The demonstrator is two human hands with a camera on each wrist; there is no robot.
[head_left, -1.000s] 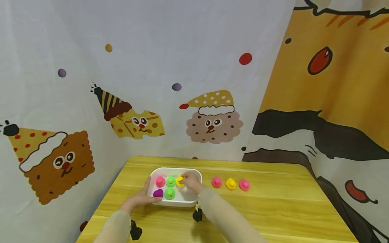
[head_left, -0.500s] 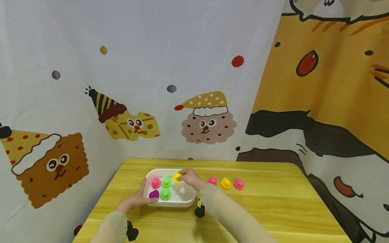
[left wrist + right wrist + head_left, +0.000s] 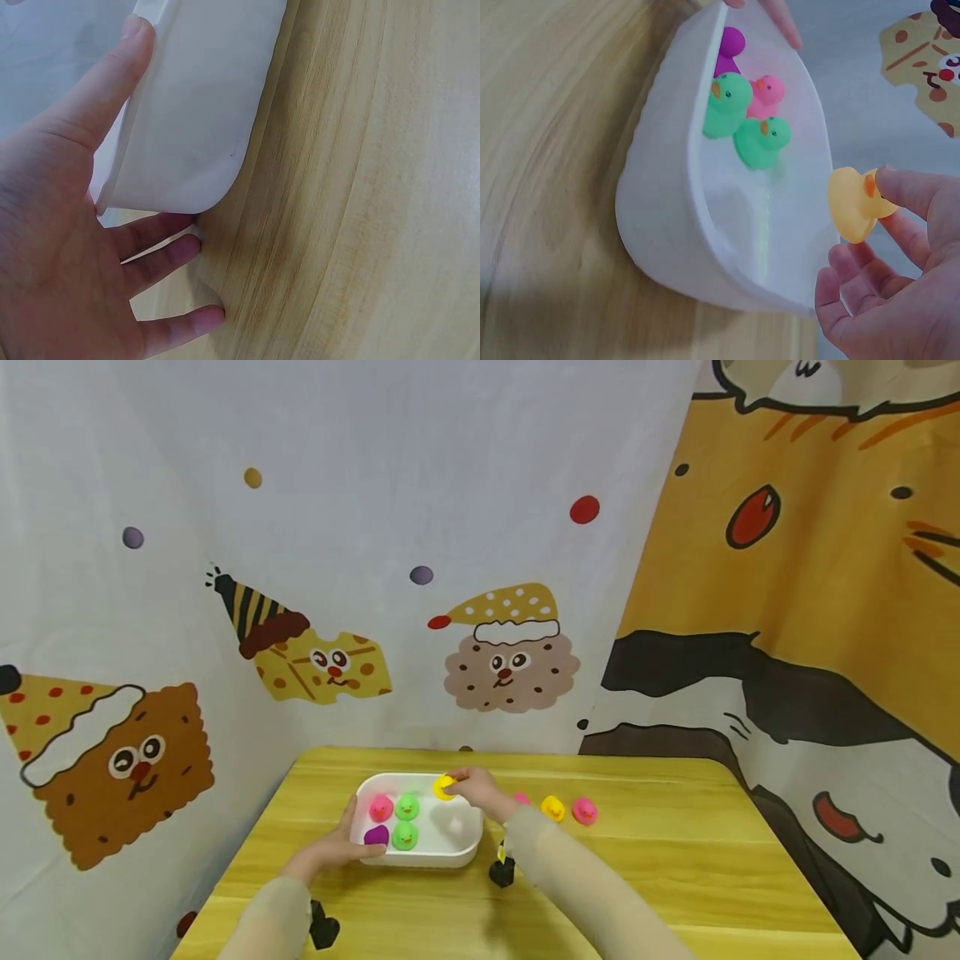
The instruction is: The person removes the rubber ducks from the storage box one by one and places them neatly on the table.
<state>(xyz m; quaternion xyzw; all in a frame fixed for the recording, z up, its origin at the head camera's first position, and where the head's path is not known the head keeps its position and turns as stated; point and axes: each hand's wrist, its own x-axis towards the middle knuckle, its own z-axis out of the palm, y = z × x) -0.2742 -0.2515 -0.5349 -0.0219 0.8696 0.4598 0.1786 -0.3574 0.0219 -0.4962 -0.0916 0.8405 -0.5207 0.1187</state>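
Observation:
My right hand (image 3: 480, 791) pinches a yellow rubber duck (image 3: 442, 787) by its head, between thumb and fingers, over the back right part of a white tub (image 3: 423, 861). In the right wrist view this duck (image 3: 847, 206) is held up near the tub's rim. My left hand (image 3: 326, 850) grips the tub's left end, thumb on the front rim and fingers around the side. Inside, at the left, are a pink duck (image 3: 381, 808), two green ducks (image 3: 761, 142) and a purple one (image 3: 377, 835), partly hidden by my left thumb in the head view.
On the wooden table (image 3: 675, 868), right of the tub, a yellow duck (image 3: 552, 808) and a pink duck (image 3: 585, 811) stand in a row with another pink duck (image 3: 521, 797), mostly hidden behind my right arm. A cartoon-printed cloth (image 3: 337, 510) hangs behind the table.
The yellow duck has come up off the tub's floor in my right hand, moving toward the back rim. My left hand keeps its grip on the tub. The head view has shifted slightly.

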